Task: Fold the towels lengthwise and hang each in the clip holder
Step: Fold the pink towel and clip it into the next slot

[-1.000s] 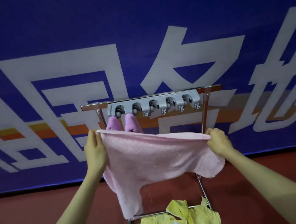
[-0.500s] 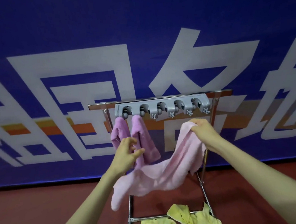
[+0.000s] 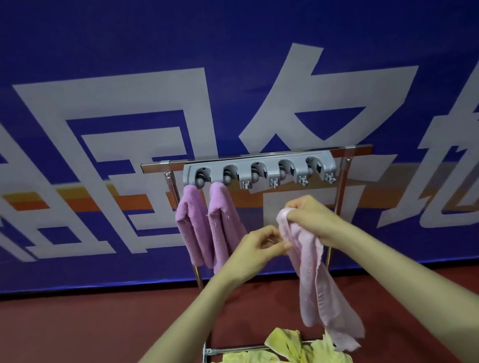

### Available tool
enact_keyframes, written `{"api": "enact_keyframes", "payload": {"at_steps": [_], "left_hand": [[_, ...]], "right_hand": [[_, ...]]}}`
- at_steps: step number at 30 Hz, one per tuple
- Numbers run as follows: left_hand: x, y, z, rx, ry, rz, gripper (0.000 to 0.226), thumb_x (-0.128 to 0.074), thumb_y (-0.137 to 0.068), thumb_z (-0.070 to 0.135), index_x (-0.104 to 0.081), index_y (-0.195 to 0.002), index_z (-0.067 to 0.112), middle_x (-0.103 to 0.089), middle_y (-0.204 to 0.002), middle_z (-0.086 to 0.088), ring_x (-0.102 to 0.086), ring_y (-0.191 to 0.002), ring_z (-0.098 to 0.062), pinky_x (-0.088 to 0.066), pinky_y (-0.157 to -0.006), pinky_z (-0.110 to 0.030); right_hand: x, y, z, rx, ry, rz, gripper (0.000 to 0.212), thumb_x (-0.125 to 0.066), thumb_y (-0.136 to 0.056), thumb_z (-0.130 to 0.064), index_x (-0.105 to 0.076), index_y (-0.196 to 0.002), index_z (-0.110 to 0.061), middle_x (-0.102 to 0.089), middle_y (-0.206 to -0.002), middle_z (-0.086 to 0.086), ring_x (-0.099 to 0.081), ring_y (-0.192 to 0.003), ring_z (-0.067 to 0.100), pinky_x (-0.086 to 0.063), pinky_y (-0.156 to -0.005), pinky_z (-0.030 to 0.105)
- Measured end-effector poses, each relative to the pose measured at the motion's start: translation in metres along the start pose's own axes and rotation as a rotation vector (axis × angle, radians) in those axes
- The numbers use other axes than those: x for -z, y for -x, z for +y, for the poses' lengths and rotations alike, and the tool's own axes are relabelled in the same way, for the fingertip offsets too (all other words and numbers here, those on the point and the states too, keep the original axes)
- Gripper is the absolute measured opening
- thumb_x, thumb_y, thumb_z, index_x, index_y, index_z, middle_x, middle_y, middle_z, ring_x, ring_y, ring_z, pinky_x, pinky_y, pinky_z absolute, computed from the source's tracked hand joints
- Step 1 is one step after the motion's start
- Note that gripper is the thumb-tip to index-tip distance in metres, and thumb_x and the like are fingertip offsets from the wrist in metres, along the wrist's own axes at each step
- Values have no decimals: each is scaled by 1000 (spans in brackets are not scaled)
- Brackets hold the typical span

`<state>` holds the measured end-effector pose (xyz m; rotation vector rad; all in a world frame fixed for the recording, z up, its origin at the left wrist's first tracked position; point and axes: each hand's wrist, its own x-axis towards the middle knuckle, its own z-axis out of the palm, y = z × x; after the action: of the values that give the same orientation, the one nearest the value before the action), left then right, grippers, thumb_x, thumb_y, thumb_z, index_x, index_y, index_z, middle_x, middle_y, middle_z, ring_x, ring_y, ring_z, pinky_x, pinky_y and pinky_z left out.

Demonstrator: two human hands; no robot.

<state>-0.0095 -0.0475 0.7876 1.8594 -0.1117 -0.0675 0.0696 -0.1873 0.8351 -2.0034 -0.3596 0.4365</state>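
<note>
A light pink towel (image 3: 318,285) hangs down in a long narrow fold below the grey clip holder (image 3: 257,171). My right hand (image 3: 309,215) grips the towel's bunched top end. My left hand (image 3: 256,250) pinches the same towel's edge just beside and below it. Two darker pink towels (image 3: 207,228) hang folded from the holder's two leftmost clips. The three clips to the right hold nothing. Both hands sit below those clips, apart from the holder.
The holder is fixed on a metal rack (image 3: 346,177) standing on a red floor. Yellow towels (image 3: 279,362) lie crumpled at the rack's foot. A blue banner wall (image 3: 221,66) with white lettering stands close behind.
The towel went from spread wide between both hands to gathered lengthwise. My left hand moved right to meet my right hand, and the towel now hangs straight down.
</note>
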Motion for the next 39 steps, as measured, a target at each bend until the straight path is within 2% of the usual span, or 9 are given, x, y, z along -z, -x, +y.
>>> {"api": "enact_keyframes", "payload": {"at_steps": [6,9,13,16,20,23,28,35,39], "left_hand": [[-22,-5,5,-27,-20,108,21,-59,-84,35,-60,-74,17,-63,-72,-5,-53,-73,-13,-49,-79,-50],[-21,-7,9,53,146,222,32,-52,-91,15,-49,-60,26,-47,-59,8,-41,-62,-10,-40,-66,-36],[-17,-7,16,23,240,360,28,-40,-96,9,-48,-71,19,-46,-60,7,-39,-57,-6,-34,-56,-25],[-11,-7,26,2,398,470,20,-40,-97,9,-55,-84,9,-53,-75,-1,-48,-72,-9,-41,-71,-26],[3,2,26,26,167,358,19,-62,-90,22,-60,-100,6,-63,-89,1,-58,-82,-5,-47,-72,-10],[13,12,12,49,44,246,41,-80,-73,26,-60,-107,14,-68,-104,-7,-66,-94,-14,-53,-83,-27],[26,23,17,-8,80,418,5,-64,-89,15,-62,-89,11,-61,-76,7,-55,-70,-1,-43,-66,-11],[34,25,27,-70,-23,423,29,-41,-101,13,-60,-80,8,-60,-81,6,-53,-73,4,-39,-75,-8],[29,30,21,10,-41,228,18,-67,-84,30,-61,-95,17,-61,-85,12,-54,-78,2,-46,-75,-16]], "right_hand": [[20,14,7,-53,-31,-25,21,-68,-62,-8,-48,-59,-12,-42,-54,2,-39,-55,16,-30,-50,25],[39,20,14,-25,6,-49,12,-70,-73,-5,-58,-69,-8,-51,-60,6,-47,-56,14,-34,-50,22],[50,24,33,-20,84,-180,20,-72,-76,-5,-60,-73,11,-50,-63,7,-45,-59,15,-35,-55,24],[43,25,45,-17,36,-223,24,-65,-86,-10,-58,-63,-9,-48,-63,2,-45,-62,10,-42,-60,20],[23,23,46,32,-331,-150,29,-52,-96,-13,-49,-66,-15,-42,-66,2,-40,-66,14,-38,-61,23],[5,20,33,81,-319,-66,33,-51,-97,-20,-48,-63,-22,-40,-63,-2,-35,-61,12,-26,-52,23],[-11,15,7,189,-238,-35,26,-54,-95,-18,-52,-69,-16,-40,-67,0,-35,-71,16,-27,-64,29],[-10,14,1,193,-240,-139,21,-56,-94,-16,-56,-77,-4,-40,-70,5,-36,-70,16,-27,-67,29],[0,15,-2,182,-284,-168,20,-56,-93,-16,-58,-81,-1,-45,-80,12,-39,-78,22,-31,-73,32]]}}
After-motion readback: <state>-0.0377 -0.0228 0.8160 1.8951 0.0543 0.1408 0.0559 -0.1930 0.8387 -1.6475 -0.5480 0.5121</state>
